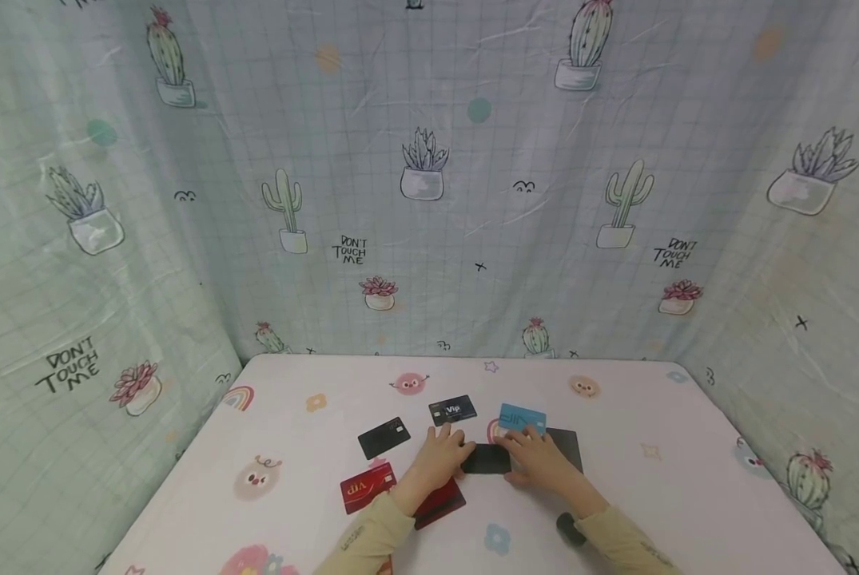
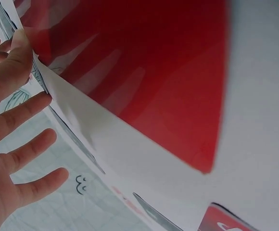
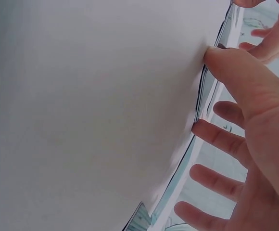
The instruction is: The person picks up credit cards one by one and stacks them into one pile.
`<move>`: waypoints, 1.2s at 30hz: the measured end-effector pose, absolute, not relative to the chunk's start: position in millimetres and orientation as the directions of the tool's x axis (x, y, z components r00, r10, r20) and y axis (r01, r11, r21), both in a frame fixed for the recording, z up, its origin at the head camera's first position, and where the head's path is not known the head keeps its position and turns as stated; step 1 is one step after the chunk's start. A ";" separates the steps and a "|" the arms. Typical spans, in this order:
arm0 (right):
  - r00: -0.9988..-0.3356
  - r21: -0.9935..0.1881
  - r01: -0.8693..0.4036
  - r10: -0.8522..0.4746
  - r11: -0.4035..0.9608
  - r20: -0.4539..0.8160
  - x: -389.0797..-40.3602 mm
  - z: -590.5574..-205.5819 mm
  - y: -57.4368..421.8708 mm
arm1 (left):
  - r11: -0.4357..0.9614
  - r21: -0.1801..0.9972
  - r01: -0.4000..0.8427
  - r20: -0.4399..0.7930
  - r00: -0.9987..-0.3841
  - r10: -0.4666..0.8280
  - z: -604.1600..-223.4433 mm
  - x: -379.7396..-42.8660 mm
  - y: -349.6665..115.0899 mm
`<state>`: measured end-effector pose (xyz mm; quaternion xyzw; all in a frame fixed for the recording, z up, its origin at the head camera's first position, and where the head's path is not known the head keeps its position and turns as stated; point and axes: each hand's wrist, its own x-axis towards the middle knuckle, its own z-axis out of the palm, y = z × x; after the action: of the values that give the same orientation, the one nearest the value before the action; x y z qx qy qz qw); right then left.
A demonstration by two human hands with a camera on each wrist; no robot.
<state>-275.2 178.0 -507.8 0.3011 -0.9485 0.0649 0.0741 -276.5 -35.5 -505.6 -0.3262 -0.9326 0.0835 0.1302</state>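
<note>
A flat black card (image 1: 488,459) lies on the table between both hands. My left hand (image 1: 438,461) grips its left end with thumb and forefinger; the other fingers (image 2: 43,185) are spread. At its right end my right hand (image 1: 542,465) pinches the edges between thumb and forefinger. The right wrist view shows several thin layers at the held edge (image 3: 200,91). A dark square piece (image 1: 567,447) lies partly under my right hand. Just beyond it is a blue card (image 1: 522,418). A dark red card (image 1: 442,505) lies under my left forearm, partly hidden.
A black "Vip" card (image 1: 453,410) and another black card (image 1: 383,438) lie beyond and left of my left hand. A red VIP card (image 1: 360,489) is left of that forearm. A dark rounded object (image 1: 570,529) sits against my right sleeve. A printed curtain (image 1: 429,224) encloses the table.
</note>
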 end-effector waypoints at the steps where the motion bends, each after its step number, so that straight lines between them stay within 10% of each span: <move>1: -0.813 -0.088 -0.575 -0.556 0.813 0.174 -275.1 -507.0 177.7 | 0.772 -0.241 0.588 0.193 -0.751 0.631 -505.7 -276.6 -35.6; 36: -0.888 -0.152 -0.454 -0.433 0.878 0.154 -261.4 -499.7 171.0 | 0.775 -0.136 0.618 0.217 -0.744 0.632 -492.8 -265.6 -42.2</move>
<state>-261.4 171.0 -499.7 0.2290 -0.9673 0.0921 0.0576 -265.6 -42.2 -492.8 -0.3346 -0.9334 0.0277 0.1264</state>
